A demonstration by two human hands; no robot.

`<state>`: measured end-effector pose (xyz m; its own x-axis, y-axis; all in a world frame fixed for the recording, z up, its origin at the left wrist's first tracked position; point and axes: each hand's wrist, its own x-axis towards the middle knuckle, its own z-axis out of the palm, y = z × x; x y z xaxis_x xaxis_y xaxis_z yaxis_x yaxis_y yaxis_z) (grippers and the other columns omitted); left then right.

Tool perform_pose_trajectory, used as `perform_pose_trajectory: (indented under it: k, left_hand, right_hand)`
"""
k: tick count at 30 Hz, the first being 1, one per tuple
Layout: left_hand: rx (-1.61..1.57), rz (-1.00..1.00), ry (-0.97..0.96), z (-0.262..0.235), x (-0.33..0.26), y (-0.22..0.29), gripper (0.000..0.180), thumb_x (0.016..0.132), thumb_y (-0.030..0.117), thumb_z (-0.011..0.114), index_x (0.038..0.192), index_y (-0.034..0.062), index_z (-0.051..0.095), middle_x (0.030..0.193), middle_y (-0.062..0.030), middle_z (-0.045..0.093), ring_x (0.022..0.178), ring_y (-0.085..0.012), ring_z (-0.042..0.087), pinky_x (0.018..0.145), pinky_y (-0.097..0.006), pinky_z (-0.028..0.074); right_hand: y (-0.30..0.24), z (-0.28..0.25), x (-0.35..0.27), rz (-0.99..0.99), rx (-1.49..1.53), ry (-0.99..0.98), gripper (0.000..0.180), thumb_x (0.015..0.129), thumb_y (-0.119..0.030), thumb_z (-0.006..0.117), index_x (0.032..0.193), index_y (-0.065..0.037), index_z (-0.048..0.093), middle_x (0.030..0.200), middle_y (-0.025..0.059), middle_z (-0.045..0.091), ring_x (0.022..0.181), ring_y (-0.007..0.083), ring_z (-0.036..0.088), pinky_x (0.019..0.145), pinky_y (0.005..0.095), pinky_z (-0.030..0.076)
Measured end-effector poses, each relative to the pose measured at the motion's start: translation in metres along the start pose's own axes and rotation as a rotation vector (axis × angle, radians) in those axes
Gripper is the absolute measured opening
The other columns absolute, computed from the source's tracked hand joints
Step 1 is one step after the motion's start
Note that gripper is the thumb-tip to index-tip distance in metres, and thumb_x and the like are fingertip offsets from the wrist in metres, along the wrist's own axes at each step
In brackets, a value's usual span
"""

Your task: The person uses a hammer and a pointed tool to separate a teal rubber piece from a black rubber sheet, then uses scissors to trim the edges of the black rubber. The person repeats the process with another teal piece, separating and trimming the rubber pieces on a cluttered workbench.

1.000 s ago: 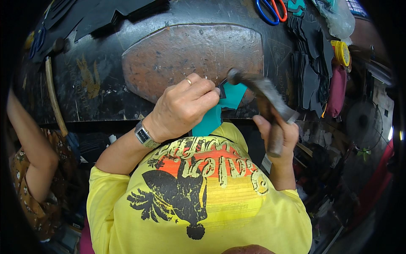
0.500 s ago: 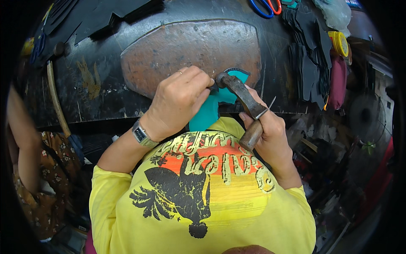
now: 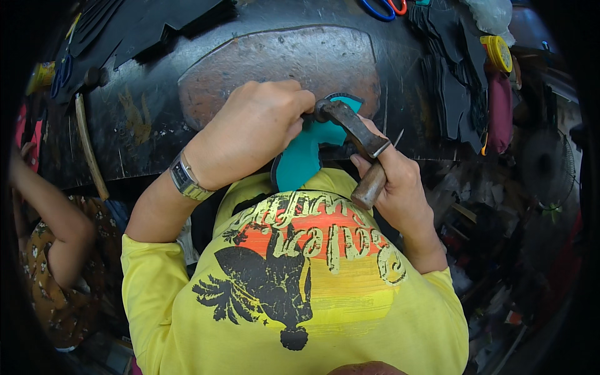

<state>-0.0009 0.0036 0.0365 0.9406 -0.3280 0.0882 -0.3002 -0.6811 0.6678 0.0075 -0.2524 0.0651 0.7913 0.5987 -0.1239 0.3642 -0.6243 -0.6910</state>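
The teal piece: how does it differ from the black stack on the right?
The teal piece is bright with dark edging; the black stack is dark throughout. The teal piece is at the left hand; the black stack lies apart on the tabletop. Both have irregular outlines.

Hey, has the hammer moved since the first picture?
Yes, to the left: the thin end of the hammer, held in the right hand, was well past the right edge of the brown slab and now nearly lines up with it.
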Motion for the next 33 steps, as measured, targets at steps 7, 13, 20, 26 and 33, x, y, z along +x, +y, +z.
perform_pose_trajectory:
  k: [7,13,20,26,33]
  left_hand:
    - [-0.170,-0.128,0.154,0.018,-0.014,-0.002,0.020,0.083,0.003,0.072,0.102,0.0000,0.070,0.092,-0.0176,0.068,0.083,-0.0369,0.068,0.071,-0.040,0.055]
    - [0.013,-0.130,0.160,0.015,-0.015,0.017,0.017,0.082,0.004,0.075,0.096,0.0004,0.066,0.087,-0.0156,0.066,0.081,-0.0367,0.068,0.068,-0.042,0.055]
    - [0.189,-0.045,-0.057,-0.004,-0.001,0.014,0.008,0.082,0.005,0.069,0.088,0.0008,0.066,0.087,-0.0175,0.067,0.082,-0.0379,0.069,0.072,-0.045,0.056]
    - [-0.176,-0.106,0.096,0.005,-0.010,-0.001,0.012,0.081,0.004,0.070,0.092,-0.0013,0.068,0.083,-0.0182,0.066,0.077,-0.0357,0.069,0.070,-0.044,0.055]
    - [-0.161,-0.107,0.235,0.020,-0.023,0.000,0.013,0.082,0.005,0.074,0.092,0.0014,0.068,0.084,-0.0135,0.065,0.076,-0.0346,0.068,0.067,-0.042,0.055]
  right_hand:
    - [-0.001,0.000,0.003,0.016,0.010,-0.016,0.053,0.090,0.004,0.071,0.141,-0.004,0.058,0.127,0.0219,0.069,0.115,0.0338,0.070,0.089,0.0350,0.055]
    - [0.000,-0.005,0.006,-0.026,-0.059,-0.048,0.054,0.088,0.003,0.072,0.140,-0.005,0.058,0.121,0.0203,0.071,0.106,0.0365,0.073,0.084,0.0354,0.057]
    - [0.003,-0.003,0.010,-0.130,-0.073,-0.001,0.062,0.089,-0.006,0.072,0.147,-0.018,0.054,0.081,0.0209,0.069,0.074,0.0412,0.069,0.063,0.0474,0.053]
    - [0.010,0.001,0.008,-0.110,-0.014,0.010,0.062,0.088,-0.006,0.074,0.146,-0.018,0.055,0.085,0.0207,0.070,0.077,0.0410,0.070,0.065,0.0454,0.054]
    - [0.011,-0.014,0.018,-0.082,0.207,0.008,0.054,0.087,-0.001,0.076,0.138,-0.009,0.062,0.096,0.0174,0.072,0.089,0.0250,0.075,0.079,0.0301,0.055]
